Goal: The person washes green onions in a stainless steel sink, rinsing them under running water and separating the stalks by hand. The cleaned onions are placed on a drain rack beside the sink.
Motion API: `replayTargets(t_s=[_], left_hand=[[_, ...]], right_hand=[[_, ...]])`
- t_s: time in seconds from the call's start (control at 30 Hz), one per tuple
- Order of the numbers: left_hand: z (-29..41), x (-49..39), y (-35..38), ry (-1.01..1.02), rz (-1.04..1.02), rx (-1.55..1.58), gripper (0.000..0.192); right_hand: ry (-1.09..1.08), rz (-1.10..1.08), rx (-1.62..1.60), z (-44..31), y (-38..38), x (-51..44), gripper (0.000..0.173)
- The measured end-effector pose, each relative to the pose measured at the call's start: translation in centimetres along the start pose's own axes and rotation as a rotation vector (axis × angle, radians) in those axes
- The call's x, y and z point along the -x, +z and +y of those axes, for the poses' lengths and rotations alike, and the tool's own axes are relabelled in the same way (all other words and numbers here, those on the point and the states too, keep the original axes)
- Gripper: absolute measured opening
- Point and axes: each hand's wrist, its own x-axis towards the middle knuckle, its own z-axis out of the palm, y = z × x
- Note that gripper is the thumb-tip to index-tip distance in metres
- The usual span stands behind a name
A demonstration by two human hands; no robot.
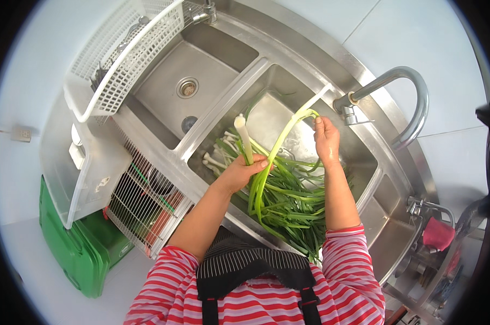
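Over the middle sink basin, my left hand (245, 172) is closed around leek-like green onion stalks (283, 136). One thick white stem (243, 132) stands up from that fist, and a paler stalk slants up to the right towards the basin's back rim. My right hand (326, 140) pinches a yellow-green leaf of the slanting stalk between thumb and fingertips. Beneath both hands lies a heap of long green onions (289, 195) in the basin, white root ends to the left and dark green leaves to the right. Some water shows on the basin floor (273, 109).
A curved faucet (415, 93) rises behind my right hand. Left of the middle basin is another basin (204, 61) with a drain. A white plastic basket (147, 53) with utensils, a clear plastic bin (103, 170), a wire rack (147, 203) and a green waste bin (74, 243) stand leftward.
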Motion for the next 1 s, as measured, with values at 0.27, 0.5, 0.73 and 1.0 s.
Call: replayTargets(t_s=[0.27,0.5,0.73,1.0], left_hand=[[-0.5,0.0,0.4,-0.013,-0.041,-0.246,0.024],[-1.9,1.6,-1.7,0.05,0.043,-0.062,0.023],[-2.0,1.0,-1.4,0.033,-0.012,0.001,0.022],[-0.3,1.4,0.5,0.017,-0.012,-0.169,0.023]], right_hand=[[0.288,0.077,-0.982,-0.4,-2.1,-3.6,0.017],[0.324,0.457,-0.972,-1.1,-5.7,-5.9,0.017],[0.344,-0.355,-0.538,-2.9,1.6,3.8,0.022],[0.103,-0.529,-0.241,-5.8,3.6,5.4,0.015]])
